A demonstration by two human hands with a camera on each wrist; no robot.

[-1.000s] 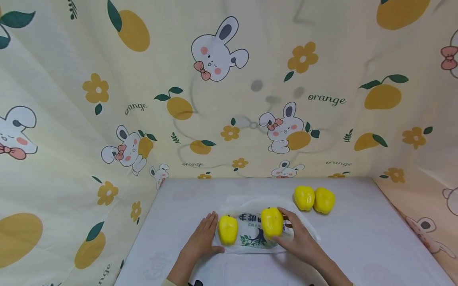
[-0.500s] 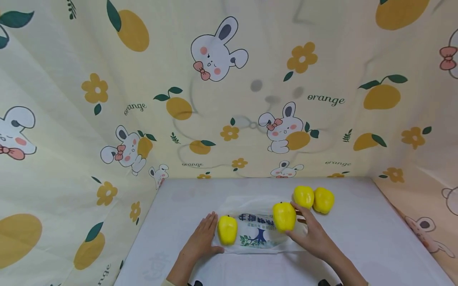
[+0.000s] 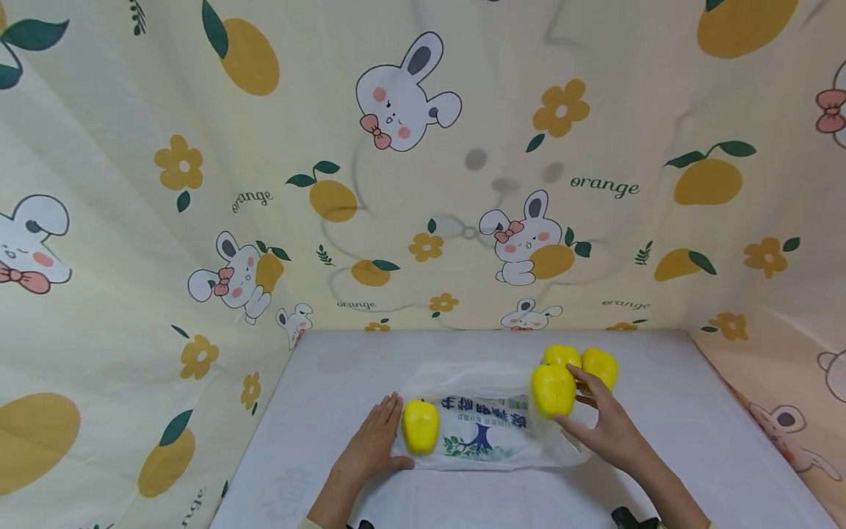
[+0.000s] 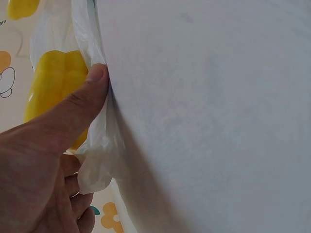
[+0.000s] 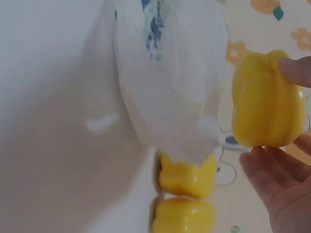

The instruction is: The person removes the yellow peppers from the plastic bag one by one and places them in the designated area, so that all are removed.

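A white plastic bag point(image 3: 456, 457) with blue lettering and a printed tree lies flat on the table. At its left end my left hand point(image 3: 371, 443) rests with straight fingers along the edge; the left wrist view has its thumb touching the bag's border point(image 4: 99, 170). Beside those fingers a yellow bell pepper point(image 3: 420, 427) stands on the bag. Above the bag's right end, my right hand point(image 3: 615, 430) grips another yellow bell pepper point(image 3: 553, 391) between thumb and fingers. The right wrist view shows this pepper point(image 5: 266, 109) raised off the surface, thumb at one end and fingertips at the other.
Two more yellow bell peppers, one point(image 3: 562, 354) partly hidden behind the held pepper and one point(image 3: 603, 364) to its right, stand side by side at the back right of the white table point(image 3: 687, 441). Printed cloth walls point(image 3: 423, 184) enclose the back and sides.
My right hand has carried its yellow bell pepper rightward and slightly back across the bag, uncovering more of the printed lettering. The left hand and the pepper beside it stay put.
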